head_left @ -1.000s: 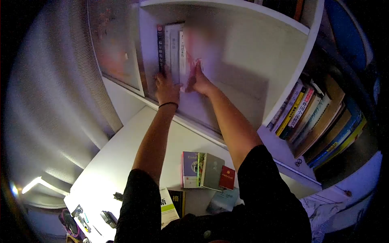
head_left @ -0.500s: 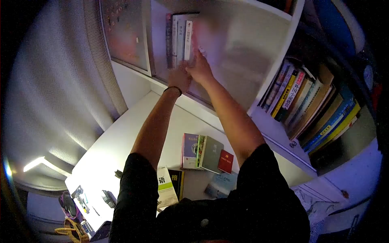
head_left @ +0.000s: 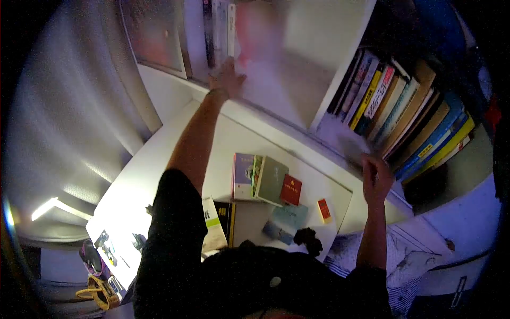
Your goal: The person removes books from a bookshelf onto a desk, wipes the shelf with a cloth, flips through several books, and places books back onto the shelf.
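Observation:
My left hand point(head_left: 227, 80) reaches into the upper shelf compartment, its fingers apart at the foot of a white book point(head_left: 231, 29) that stands upright beside several others. To the right of that book is a blurred reddish patch that I cannot make out. My right hand point(head_left: 376, 178) is at the front edge of the lower right shelf, below a leaning row of books point(head_left: 393, 106). Its fingers are curled together, and whatever may be inside them is hidden.
On the white desk point(head_left: 175, 138) lie a grey book point(head_left: 272, 181), a small red booklet point(head_left: 290, 190), a blue book point(head_left: 287, 223) and a small red-and-yellow box point(head_left: 324, 211). A bright lamp point(head_left: 45, 208) shines at left, near a curtain point(head_left: 79, 133).
My right hand has left the upright books and moved down and right to the lower shelf edge. My left hand stays by the books. The view has shifted, showing more desk.

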Demonstrator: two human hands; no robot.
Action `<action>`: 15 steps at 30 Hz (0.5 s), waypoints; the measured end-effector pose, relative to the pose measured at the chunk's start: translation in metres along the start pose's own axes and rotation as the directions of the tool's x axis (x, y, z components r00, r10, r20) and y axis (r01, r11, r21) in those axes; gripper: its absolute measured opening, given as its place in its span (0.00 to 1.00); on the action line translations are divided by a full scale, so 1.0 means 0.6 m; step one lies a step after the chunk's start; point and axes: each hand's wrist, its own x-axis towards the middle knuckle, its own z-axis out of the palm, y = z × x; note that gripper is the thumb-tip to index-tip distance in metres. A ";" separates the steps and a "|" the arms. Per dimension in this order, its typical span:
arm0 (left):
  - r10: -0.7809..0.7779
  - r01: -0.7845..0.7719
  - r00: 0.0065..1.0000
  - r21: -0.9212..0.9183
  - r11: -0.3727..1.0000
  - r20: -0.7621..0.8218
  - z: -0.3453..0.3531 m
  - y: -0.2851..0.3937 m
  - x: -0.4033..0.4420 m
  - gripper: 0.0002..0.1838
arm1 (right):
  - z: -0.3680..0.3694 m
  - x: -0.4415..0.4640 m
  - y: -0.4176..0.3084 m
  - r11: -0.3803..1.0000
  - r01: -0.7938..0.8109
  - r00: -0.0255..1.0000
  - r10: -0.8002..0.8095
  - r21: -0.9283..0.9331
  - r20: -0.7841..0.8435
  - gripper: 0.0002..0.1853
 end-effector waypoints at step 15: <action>0.060 -0.090 0.946 -0.080 0.993 -0.318 -0.001 -0.218 -0.534 0.23 | 0.004 0.026 0.060 0.970 -0.169 0.966 0.128 0.176 0.224 0.20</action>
